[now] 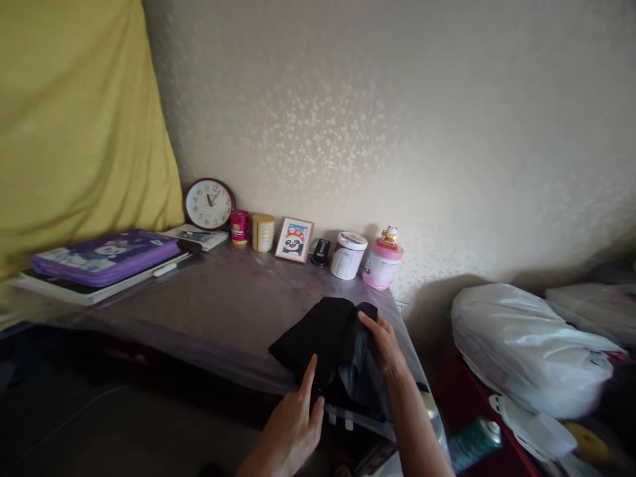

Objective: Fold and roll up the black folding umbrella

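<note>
- Far left of the frame, I see the purple case [106,260] on the table [209,301], well apart from the hands.
- Lower centre, the left hand [294,424] has its index finger stretched onto the cloth; whether thumb and finger pinch it, I can't tell in this dim light.
- Right of centre, the black cloth [315,334] lies at the table's near edge; a loose grip could let it slide off.
- Beside that, the right hand [385,341] pinches the cloth's far edge between thumb and fingers.
- Just above, a wide upward swing might knock the pink tub [381,270].
</note>
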Demonstrator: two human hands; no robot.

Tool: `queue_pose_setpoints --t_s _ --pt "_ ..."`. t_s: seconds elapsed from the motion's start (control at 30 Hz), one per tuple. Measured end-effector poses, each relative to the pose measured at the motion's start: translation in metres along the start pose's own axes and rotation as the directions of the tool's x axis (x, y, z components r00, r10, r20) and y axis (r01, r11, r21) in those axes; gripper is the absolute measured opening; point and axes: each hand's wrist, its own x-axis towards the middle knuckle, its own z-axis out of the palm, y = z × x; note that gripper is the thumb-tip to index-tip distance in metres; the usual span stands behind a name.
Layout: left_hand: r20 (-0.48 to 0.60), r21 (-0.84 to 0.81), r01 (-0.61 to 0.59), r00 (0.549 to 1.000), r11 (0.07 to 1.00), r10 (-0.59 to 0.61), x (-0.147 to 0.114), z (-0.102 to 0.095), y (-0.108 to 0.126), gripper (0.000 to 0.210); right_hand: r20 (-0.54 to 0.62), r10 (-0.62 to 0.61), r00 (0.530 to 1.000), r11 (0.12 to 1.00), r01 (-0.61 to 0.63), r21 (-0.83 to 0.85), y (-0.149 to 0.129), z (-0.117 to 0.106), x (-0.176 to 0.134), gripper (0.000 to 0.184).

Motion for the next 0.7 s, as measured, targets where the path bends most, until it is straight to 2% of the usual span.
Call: queue_pose_setpoints --t_s 0.2,0.3,0.6,0.7 --pt "0.011 -0.062 -0.057 0.998 0.996 0.058 0.006 0.002 -0.013 0.066 0.033 0.046 0.998 0.998 -0.048 0.047 0.001 0.03 0.018 0.027" --pt "0.005 -0.091 -0.065 0.998 0.994 0.066 0.007 0.004 -0.017 0.067 0.033 0.077 0.996 0.997 -0.077 -0.01 0.007 0.039 0.027 0.027" --pt "-0.032 0.048 0.003 0.999 0.999 -0.002 0.007 0.007 -0.013 0.063 -0.017 0.174 0.985 0.97 -0.174 -0.168 0.017 0.044 0.04 0.02" --pt "-0.041 0.065 0.011 0.999 0.998 -0.009 0.006 0.007 -0.012 0.063 0.021 0.21 0.977 0.961 -0.202 -0.191 0.015 0.044 0.04 0.024"
